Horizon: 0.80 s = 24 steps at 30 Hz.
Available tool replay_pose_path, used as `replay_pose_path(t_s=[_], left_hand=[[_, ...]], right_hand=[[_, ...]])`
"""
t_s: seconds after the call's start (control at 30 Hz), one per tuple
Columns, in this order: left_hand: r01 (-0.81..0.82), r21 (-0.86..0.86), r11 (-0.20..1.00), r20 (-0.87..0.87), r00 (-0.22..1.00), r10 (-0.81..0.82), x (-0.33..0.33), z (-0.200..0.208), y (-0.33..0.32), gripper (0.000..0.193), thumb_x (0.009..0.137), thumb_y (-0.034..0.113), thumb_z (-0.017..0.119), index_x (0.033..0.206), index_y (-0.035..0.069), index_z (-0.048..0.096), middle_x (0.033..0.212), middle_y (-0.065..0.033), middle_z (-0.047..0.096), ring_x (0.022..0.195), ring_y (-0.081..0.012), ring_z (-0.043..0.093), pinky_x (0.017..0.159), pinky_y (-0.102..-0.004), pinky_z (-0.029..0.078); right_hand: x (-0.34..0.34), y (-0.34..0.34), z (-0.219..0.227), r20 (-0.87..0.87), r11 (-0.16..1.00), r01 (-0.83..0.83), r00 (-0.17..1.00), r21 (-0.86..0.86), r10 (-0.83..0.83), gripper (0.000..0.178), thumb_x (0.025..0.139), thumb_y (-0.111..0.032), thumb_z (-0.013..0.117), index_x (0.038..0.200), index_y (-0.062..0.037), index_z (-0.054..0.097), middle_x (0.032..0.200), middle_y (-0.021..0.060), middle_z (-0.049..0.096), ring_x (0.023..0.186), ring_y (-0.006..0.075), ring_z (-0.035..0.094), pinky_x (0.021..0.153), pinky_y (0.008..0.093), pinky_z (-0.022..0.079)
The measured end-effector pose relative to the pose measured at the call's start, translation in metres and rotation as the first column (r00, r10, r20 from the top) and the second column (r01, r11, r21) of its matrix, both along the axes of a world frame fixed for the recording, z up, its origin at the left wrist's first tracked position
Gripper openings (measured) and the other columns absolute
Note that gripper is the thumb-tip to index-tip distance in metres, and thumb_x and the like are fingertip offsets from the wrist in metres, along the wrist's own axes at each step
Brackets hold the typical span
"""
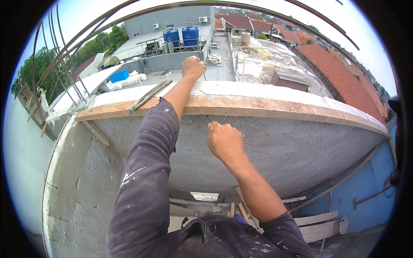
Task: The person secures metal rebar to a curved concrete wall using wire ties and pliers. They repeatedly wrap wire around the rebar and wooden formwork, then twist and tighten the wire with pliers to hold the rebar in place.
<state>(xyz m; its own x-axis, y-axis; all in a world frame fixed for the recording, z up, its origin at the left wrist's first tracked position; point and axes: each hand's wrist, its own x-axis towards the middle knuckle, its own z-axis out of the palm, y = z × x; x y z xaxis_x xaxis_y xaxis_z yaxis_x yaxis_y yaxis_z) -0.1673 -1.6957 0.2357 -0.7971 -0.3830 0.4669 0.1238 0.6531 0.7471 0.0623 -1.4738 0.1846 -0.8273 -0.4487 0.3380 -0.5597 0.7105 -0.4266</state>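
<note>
Plainly, the right hand (225,139) is nearest, fingers curled closed in front of the grey rendered wall (279,150), just below the inner edge of the timber board (258,109); whether anything sits inside the fist, I cannot tell. The board runs along the wall's top, perhaps to give it a straight edge. Below its left end a short batten (98,133) slants against the wall, likely as a brace. Slim grey strips (150,95) lie aslant from the board's inner edge onto the white ledge (266,91), probably placed for easy reach beside the left arm. The left hand (193,68) is stretched out farther, over the ledge, and is also closed; a thin dark line shows beside its fingers, but I cannot tell whether it is held. At the ledge's left corner, steel bars (57,41) rise, presumably to tie in later concrete. Beyond the ledge's outer edge sit a blue crate (119,76) and, farther off, two blue tanks (190,36).
</note>
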Motion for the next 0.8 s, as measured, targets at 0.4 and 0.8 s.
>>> replay_pose_path(t_s=[0.4, 0.8], left_hand=[[0.256, 0.027, 0.966, 0.318, 0.914, -0.252, 0.019, -0.005, -0.004, 0.025, 0.103, 0.014, 0.064, 0.121, -0.005, 0.064, 0.109, -0.0135, 0.078, 0.098, -0.0183, 0.075, 0.085, -0.0315, 0.06], [0.247, -0.648, 0.72, 0.461, 0.88, 0.113, -0.034, -0.027, -0.02, 0.029, 0.089, 0.026, 0.077, 0.104, 0.002, 0.082, 0.098, -0.02, 0.079, 0.094, -0.0309, 0.075, 0.087, -0.0442, 0.056]], right_hand=[[-0.005, 0.029, -0.024, -0.017, 0.986, 0.004, 1.0, -0.164, -0.007, 0.035, 0.109, -0.029, 0.05, 0.097, -0.0015, 0.067, 0.068, 0.0253, 0.068, 0.07, 0.047, 0.071, 0.065, 0.0564, 0.057], [-0.042, 0.051, -0.022, 0.0, 0.96, -0.238, 0.971, -0.148, 0.24, 0.023, 0.1, -0.016, 0.054, 0.097, 0.0023, 0.068, 0.079, 0.028, 0.072, 0.077, 0.0465, 0.074, 0.071, 0.0561, 0.06]])
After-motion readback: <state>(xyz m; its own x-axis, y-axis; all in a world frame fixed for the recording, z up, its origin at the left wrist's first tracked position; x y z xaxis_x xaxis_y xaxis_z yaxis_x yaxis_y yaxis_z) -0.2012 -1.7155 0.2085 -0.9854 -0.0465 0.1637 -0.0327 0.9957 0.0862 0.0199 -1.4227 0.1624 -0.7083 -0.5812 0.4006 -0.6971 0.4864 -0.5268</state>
